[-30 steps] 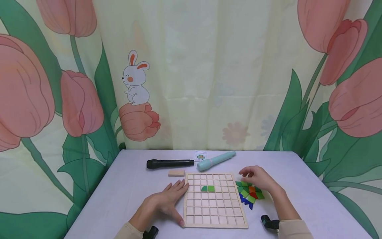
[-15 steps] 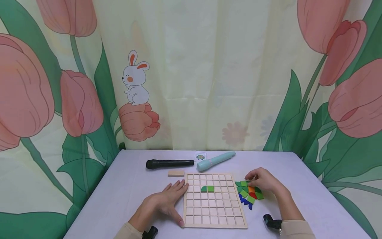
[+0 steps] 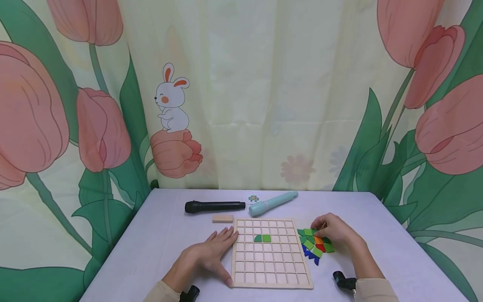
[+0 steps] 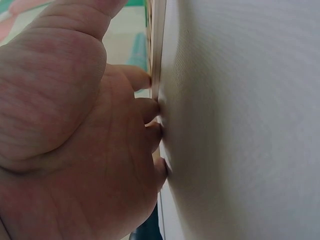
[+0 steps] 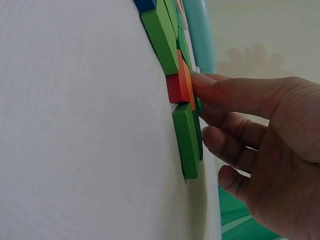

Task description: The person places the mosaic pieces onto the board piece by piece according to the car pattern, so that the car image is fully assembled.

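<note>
Two hands are at work: the left hand (image 3: pixel 209 256) lies flat, fingers straight, against the one gridded board (image 3: pixel 270 270) at its 9 o'clock edge, gripping nothing. At the board's 3 o'clock the right hand (image 3: pixel 333 232) curls fingertips (image 5: pixel 207 89) onto the tile pile (image 3: pixel 315 244) (roughly a dozen, mostly green); whether it pinches one I cannot tell. Two green tiles (image 3: pixel 263 238) sit in the grid. Toward 12 o'clock lie one wooden block (image 3: pixel 222 218), one black microphone (image 3: pixel 214 206) and one teal pen (image 3: pixel 273 203).

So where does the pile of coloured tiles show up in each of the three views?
Head: the pile of coloured tiles lies right of the wooden grid board, under the right hand.
Left wrist: not in it.
Right wrist: seen edge-on at upper centre, fingertips on it.
Shared landmark: the light blue pen.
</note>
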A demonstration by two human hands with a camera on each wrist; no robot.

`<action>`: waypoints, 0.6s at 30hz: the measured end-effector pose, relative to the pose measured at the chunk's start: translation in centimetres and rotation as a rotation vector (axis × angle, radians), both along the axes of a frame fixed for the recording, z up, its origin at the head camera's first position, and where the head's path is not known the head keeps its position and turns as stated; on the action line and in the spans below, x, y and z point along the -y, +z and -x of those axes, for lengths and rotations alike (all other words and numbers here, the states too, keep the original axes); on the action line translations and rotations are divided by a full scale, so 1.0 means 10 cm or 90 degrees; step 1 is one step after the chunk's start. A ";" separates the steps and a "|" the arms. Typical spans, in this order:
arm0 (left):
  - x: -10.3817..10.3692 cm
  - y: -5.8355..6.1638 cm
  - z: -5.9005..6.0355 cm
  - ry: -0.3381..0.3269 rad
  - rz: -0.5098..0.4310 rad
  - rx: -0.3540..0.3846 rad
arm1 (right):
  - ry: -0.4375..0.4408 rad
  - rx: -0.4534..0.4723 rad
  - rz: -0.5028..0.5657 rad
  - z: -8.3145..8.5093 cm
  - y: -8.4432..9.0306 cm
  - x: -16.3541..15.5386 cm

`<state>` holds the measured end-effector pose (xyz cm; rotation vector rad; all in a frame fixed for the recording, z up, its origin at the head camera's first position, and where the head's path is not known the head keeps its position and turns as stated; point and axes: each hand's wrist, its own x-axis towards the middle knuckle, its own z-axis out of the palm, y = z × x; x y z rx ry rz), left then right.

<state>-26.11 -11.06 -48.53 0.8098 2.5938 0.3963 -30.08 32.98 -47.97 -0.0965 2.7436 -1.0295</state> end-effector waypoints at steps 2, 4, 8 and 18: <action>0.00 0.01 0.00 0.002 0.001 0.002 | 0.000 -0.004 0.007 0.00 0.00 0.00; 0.00 0.01 0.00 0.005 0.001 0.004 | 0.000 -0.010 0.017 0.00 0.00 0.01; -0.01 0.01 0.00 0.009 -0.001 0.010 | -0.007 -0.024 0.035 0.00 0.01 0.02; 0.00 -0.01 0.01 0.000 0.002 0.002 | 0.028 -0.120 0.099 -0.01 0.15 0.12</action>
